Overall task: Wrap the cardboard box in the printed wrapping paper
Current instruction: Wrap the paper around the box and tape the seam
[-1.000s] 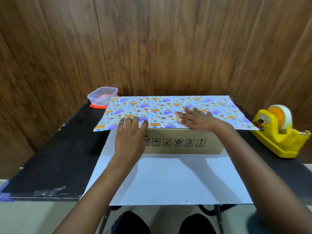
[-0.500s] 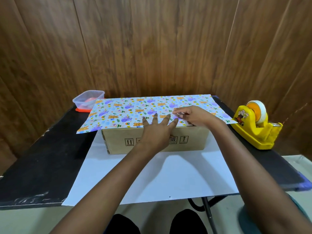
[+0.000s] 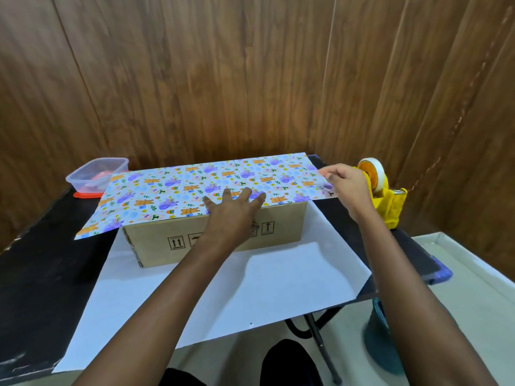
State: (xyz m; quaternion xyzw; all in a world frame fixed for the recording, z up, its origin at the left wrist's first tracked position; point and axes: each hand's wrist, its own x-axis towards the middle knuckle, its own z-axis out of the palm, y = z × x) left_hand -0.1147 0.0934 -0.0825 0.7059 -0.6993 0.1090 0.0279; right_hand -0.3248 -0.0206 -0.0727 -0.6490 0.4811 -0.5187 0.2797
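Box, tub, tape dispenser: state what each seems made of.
Box: brown corrugated cardboard, matte; a rough layered edge shows at its left corner. Tub: clear plastic, slightly glossy; red contents show through. Tape dispenser: yellow, smooth, probably moulded plastic.

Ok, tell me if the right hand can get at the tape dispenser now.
Probably yes: the right hand hovers just beside the yellow tape dispenser, nothing between them, while the left hand presses the wrapping paper onto the cardboard box.

Craft corner; wooden walls (image 3: 250,79); tape dispenser (image 3: 390,206)
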